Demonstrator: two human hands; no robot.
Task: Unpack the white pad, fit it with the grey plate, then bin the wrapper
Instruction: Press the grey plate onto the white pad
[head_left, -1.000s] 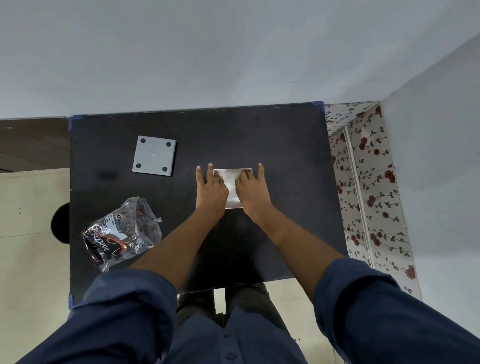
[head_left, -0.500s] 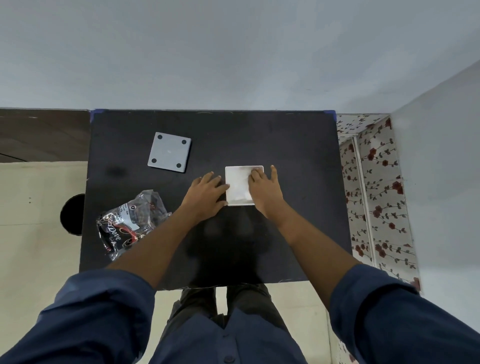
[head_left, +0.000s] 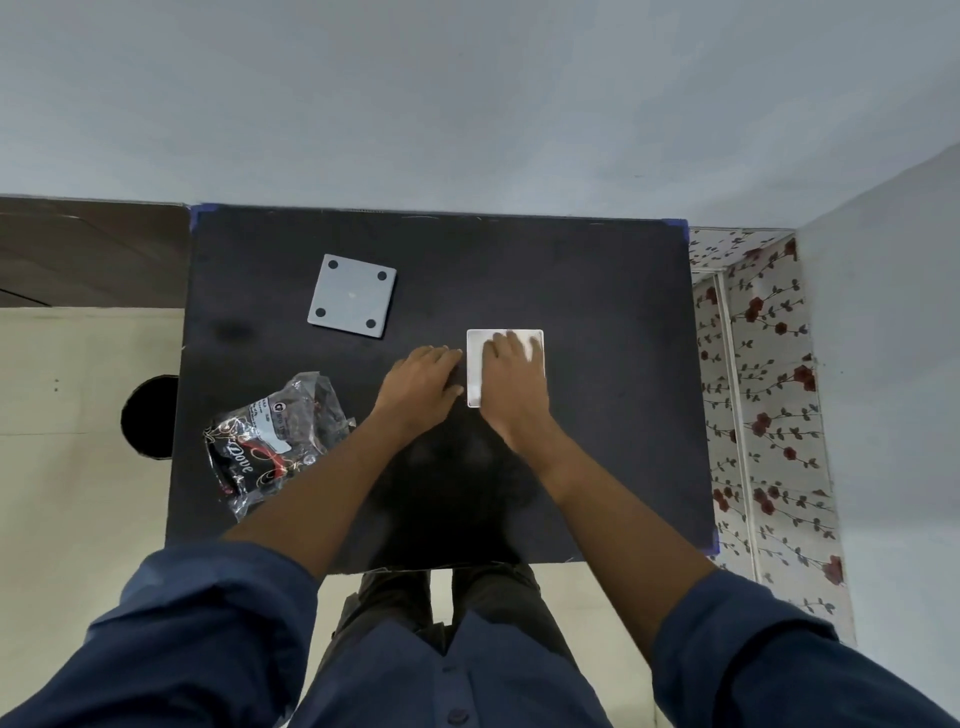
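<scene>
**On the black table, pad out, plate waiting**

At the near left, the wrapper (head_left: 270, 439) lies unbinned. At centre, the right hand (head_left: 511, 382) presses flat, fingers together, on the pad (head_left: 475, 364); the left hand (head_left: 423, 387), relaxed, has slid off it. The plate (head_left: 352, 296) sits at 11 o'clock. One-handed, the pad could skid.

The crumpled wrapper (head_left: 270, 435), lying at the left of the frame, is showing "Dove" in white script; its white label's print is staying unreadable.
</scene>
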